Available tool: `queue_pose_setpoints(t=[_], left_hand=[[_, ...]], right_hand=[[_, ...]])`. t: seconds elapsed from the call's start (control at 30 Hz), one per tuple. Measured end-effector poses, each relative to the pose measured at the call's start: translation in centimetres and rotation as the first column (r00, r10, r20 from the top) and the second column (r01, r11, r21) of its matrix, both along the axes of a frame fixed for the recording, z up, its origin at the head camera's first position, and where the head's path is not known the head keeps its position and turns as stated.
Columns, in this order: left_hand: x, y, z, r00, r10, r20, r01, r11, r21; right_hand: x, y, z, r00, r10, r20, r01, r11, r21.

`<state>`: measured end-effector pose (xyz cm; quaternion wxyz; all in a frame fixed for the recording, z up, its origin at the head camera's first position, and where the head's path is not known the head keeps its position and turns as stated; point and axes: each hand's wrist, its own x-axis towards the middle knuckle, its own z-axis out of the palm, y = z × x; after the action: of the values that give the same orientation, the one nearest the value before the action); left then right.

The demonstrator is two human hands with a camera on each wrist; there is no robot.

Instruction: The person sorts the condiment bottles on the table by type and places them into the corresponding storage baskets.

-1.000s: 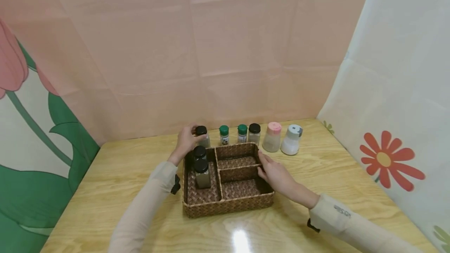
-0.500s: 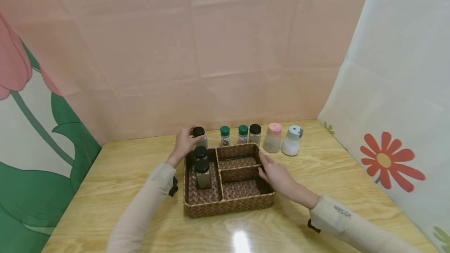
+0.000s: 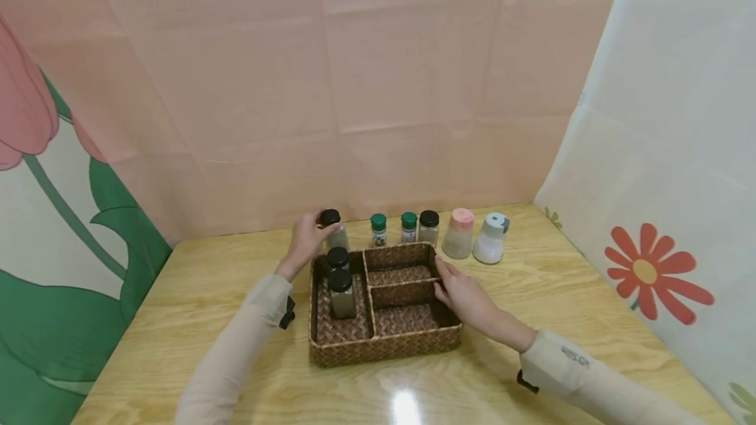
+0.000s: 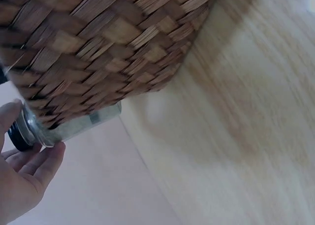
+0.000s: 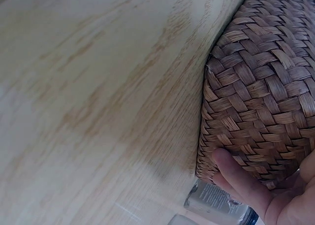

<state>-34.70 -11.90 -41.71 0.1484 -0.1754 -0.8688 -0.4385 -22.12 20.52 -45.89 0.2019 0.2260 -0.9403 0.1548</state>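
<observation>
Behind the back left corner of the woven basket (image 3: 386, 349), my left hand (image 3: 305, 239) pinches a clear spice jar (image 3: 338, 236) with a black cap. The jar leans slightly in the head view, and its lower part is hidden by the basket. In the left wrist view, thumb and fingers hold the jar (image 4: 74, 130) near its cap. My right hand (image 3: 469, 297) grips the basket's right wall, with fingers (image 5: 241, 180) against the outside weave. Two black-capped jars, a rear one (image 3: 338, 258) and a front one (image 3: 342, 300), stand in the basket's left compartment.
Behind the basket stand two green-capped bottles (image 3: 378, 229) (image 3: 408, 228) and a black-capped jar (image 3: 428, 228). Farther right are a pink-lidded shaker (image 3: 459, 235) and a white-and-grey-lidded one (image 3: 491, 239). Pink cloth (image 3: 384, 84) hangs along the wooden table's (image 3: 207, 294) back edge.
My left hand has shifted slightly left with the black-capped jar, which now leans more. My right hand stays on the basket's right wall.
</observation>
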Motion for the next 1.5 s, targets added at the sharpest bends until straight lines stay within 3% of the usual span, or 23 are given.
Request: queue_pose_setpoints(t=[0.27, 0.63, 0.97, 1.2, 1.5], left_hand=[[0.2, -0.1, 1.1, 0.999, 0.004, -0.046, -0.003, 1.000, 0.020], [1.1, -0.5, 2.6, 0.986, 0.079, -0.148, -0.068, 0.995, 0.074], [1.9, -0.7, 3.4, 0.980, 0.068, -0.187, -0.055, 0.996, 0.074], [2.1, -0.9, 3.8, 0.966, 0.069, -0.248, -0.053, 0.996, 0.072], [3.0, -1.0, 4.2, 0.952, 0.054, -0.302, -0.035, 0.997, 0.068]], right_hand=[[-0.1, 0.0, 0.1, 1.000, -0.001, 0.011, 0.001, 1.000, 0.002], [0.1, 0.1, 0.2, 1.000, 0.003, -0.005, -0.003, 1.000, 0.001], [0.2, 0.2, 0.2, 1.000, 0.005, -0.010, -0.005, 1.000, -0.006], [0.1, 0.1, 0.0, 0.999, 0.024, -0.043, -0.025, 0.999, -0.023], [0.2, -0.1, 0.3, 1.000, -0.007, 0.005, 0.007, 1.000, -0.012]])
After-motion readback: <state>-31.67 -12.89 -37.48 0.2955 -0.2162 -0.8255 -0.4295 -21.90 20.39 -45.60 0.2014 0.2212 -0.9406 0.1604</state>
